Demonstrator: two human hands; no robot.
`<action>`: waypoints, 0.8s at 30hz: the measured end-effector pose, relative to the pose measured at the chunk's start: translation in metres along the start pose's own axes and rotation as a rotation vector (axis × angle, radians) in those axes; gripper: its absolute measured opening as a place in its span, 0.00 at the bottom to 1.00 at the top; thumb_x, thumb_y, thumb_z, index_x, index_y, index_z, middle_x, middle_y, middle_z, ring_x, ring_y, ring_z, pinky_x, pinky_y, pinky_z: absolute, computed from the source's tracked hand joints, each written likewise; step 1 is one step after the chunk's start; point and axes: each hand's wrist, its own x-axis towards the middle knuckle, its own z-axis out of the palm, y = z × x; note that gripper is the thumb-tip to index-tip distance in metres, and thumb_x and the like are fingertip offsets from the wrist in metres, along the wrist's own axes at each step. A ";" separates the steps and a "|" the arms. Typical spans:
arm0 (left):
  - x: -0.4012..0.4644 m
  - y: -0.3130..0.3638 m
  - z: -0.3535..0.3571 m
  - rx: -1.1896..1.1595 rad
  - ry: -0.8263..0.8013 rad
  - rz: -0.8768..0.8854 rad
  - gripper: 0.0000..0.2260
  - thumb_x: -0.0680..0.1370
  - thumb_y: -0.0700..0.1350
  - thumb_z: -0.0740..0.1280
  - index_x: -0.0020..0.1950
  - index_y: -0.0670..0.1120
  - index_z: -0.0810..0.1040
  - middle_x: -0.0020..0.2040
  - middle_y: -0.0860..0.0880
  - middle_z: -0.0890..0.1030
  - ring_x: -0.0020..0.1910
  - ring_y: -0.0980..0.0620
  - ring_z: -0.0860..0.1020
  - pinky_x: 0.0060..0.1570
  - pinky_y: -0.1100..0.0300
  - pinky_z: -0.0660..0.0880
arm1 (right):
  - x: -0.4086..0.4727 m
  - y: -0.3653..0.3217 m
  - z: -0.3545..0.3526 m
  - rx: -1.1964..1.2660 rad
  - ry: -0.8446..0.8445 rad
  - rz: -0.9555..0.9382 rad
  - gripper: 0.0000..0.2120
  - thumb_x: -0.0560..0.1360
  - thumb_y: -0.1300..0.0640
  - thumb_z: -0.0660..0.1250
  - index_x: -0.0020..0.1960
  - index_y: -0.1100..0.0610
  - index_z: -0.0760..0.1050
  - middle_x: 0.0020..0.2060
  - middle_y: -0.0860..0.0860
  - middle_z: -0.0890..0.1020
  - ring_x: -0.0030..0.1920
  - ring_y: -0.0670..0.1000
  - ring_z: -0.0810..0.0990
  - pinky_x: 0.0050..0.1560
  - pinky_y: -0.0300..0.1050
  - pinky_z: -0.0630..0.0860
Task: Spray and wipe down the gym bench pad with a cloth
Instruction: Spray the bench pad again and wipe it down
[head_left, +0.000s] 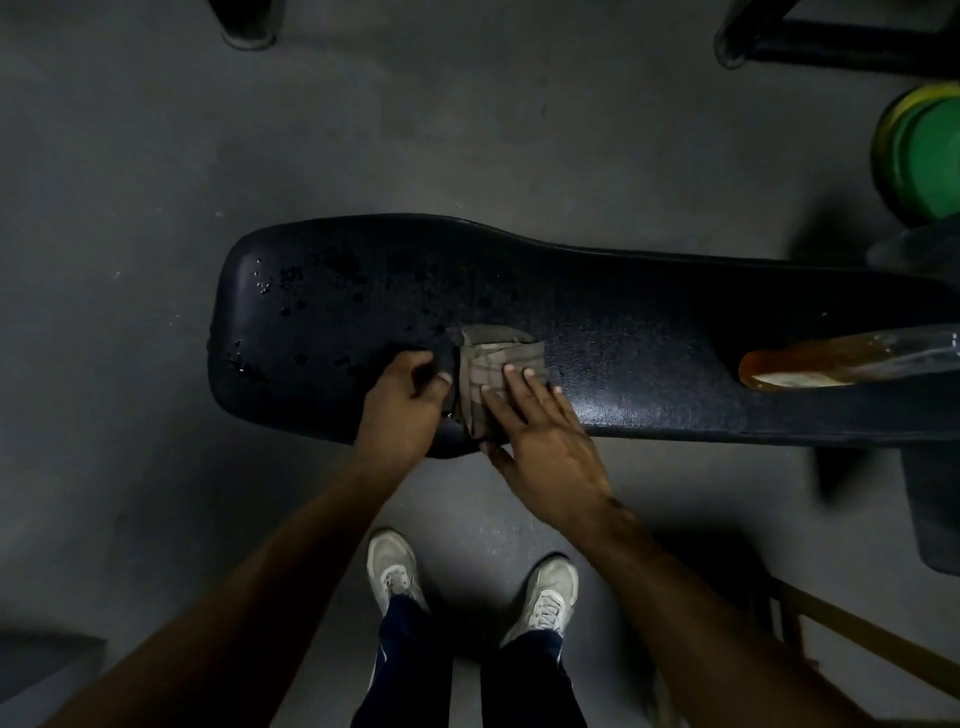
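Observation:
A black gym bench pad (649, 322) runs left to right in front of me, with spray droplets beaded on its wider left end. A folded brownish checked cloth (498, 353) lies on the pad near its front edge. My right hand (540, 431) lies flat on the cloth with straight fingers. My left hand (402, 400) is beside it on the left, its fingers curled at the cloth's left edge; the pinch itself is hard to make out in the dim light. A clear spray bottle with orange liquid (810, 361) lies on its side on the pad's right part.
Green and yellow weight plates (924, 156) stand at the far right behind the bench. Dark equipment legs (831, 47) sit at the top right and top left. My two white shoes (395, 566) stand on the grey floor just in front of the bench.

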 end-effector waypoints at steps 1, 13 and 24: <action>0.003 -0.009 -0.004 0.121 -0.019 0.095 0.16 0.82 0.44 0.64 0.71 0.47 0.73 0.68 0.49 0.74 0.66 0.50 0.72 0.63 0.63 0.66 | 0.002 0.000 0.003 -0.026 0.001 0.015 0.32 0.85 0.43 0.59 0.85 0.47 0.53 0.86 0.52 0.50 0.85 0.56 0.49 0.83 0.56 0.44; 0.066 -0.044 -0.043 0.666 -0.014 0.485 0.27 0.82 0.46 0.61 0.81 0.47 0.57 0.83 0.47 0.51 0.81 0.46 0.49 0.78 0.44 0.47 | 0.041 -0.054 0.030 -0.026 0.015 0.060 0.32 0.85 0.38 0.51 0.86 0.44 0.45 0.86 0.56 0.45 0.85 0.62 0.43 0.83 0.64 0.49; 0.089 -0.058 -0.061 0.881 -0.180 0.554 0.32 0.83 0.56 0.55 0.83 0.51 0.43 0.83 0.49 0.40 0.81 0.49 0.40 0.78 0.44 0.43 | -0.006 -0.025 0.026 0.008 0.001 0.396 0.28 0.87 0.42 0.41 0.85 0.41 0.39 0.84 0.53 0.37 0.84 0.59 0.36 0.84 0.61 0.47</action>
